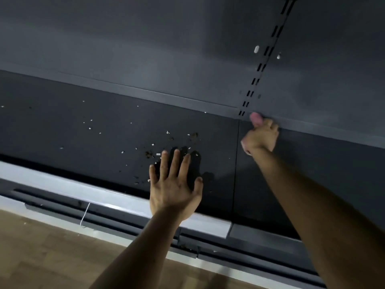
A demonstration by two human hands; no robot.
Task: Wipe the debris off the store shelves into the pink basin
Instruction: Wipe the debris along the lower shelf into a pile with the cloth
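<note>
Brown crumbs and white flecks of debris lie scattered across the dark grey metal store shelf. They are thickest just beyond the fingertips of a person's left hand and thin out toward the shelf's left end, where only stray white specks dot the open deck.

The left hand is released, fingers straight and spread, palm down over the front half of the shelf. Its heel is above the pale grey strip along the front edge. Whether the palm touches the metal cannot be told.

A thin seam runs from front to back between two shelf panels, just right of the left hand. Beyond it, the right hand reaches to the shelf's back edge. Its fingers are curled round a small pink object, too blurred to identify. The object is held at the line where the deck meets the grey metal back panel, just beside the foot of the slotted metal upright that climbs the back panel. The right-hand shelf panel spreads as plain dark metal around and in front of that hand, out to the frame's right edge.

Below the front edge strip runs a dark grey rail with a thin white thread hanging across it. Below the rail is a pale base strip, and then a brown wooden floor that carries a few white specks near the shelf's foot.
</note>
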